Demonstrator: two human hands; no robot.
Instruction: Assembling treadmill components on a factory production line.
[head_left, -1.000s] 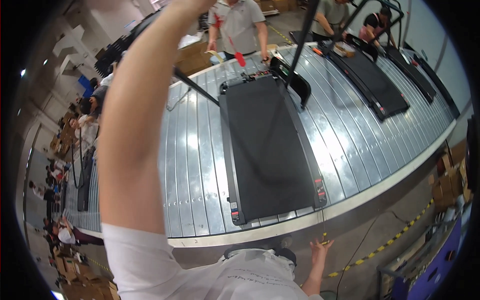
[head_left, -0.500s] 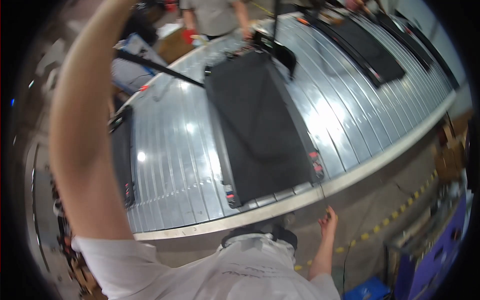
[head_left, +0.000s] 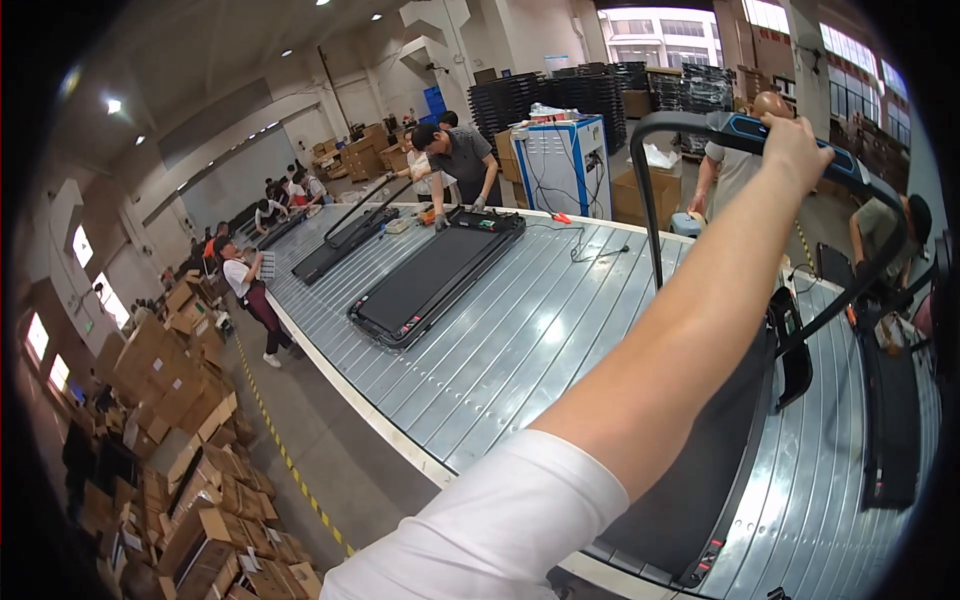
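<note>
My left arm, in a white sleeve, reaches up from the lower edge to the upper right. My left hand (head_left: 795, 148) is closed around the top of a black treadmill handlebar (head_left: 700, 124) that has a blue patch. The handlebar's uprights run down to a black treadmill (head_left: 720, 480) lying on the metal slat conveyor (head_left: 520, 340) beneath my arm. My right hand is not in view.
A second flat treadmill (head_left: 440, 275) lies further along the conveyor, with a person in a dark shirt (head_left: 455, 165) bent over its far end. More people stand along the line. Cardboard boxes (head_left: 180, 420) are piled at the left; a blue-and-white cabinet (head_left: 565, 165) stands behind.
The view has swung to the left, along the conveyor. My left arm stays raised on the handlebar. My right hand, low at the right before, has left the view.
</note>
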